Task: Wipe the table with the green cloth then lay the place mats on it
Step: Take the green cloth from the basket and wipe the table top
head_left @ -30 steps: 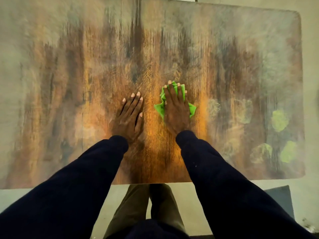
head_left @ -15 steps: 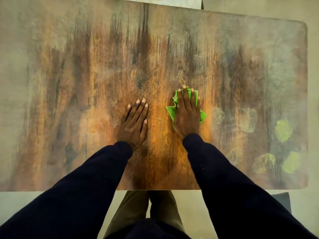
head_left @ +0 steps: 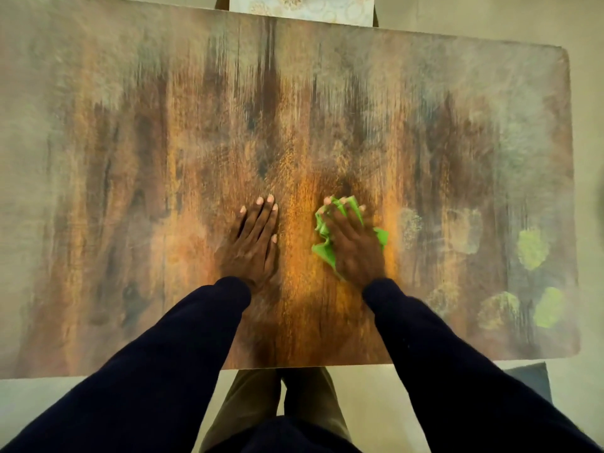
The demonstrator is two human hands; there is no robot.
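Green cloth [head_left: 323, 253] lies on the wooden tabletop [head_left: 157, 165], just right of the left hand [head_left: 253, 243] and apart from it, with a bare strip of wood between. The right hand [head_left: 354, 246] presses down on it. Half a second ago its fingers [head_left: 340, 217] lay close together and pointed straight ahead over a flatter cloth. Now they are spread and angled toward the left hand, and the cloth is puckered up between them, with one corner sticking out on the side away from the left hand. The picture is blurred there, so I cannot tell whether the fingers bend into the fabric. The left hand has stayed flat, palm down, fingers straight and together, holding nothing. Well to its right, pale green blotches [head_left: 532, 250] mark the wood. Far beyond it, past the tabletop's far edge, a patterned mat [head_left: 300, 8] shows.
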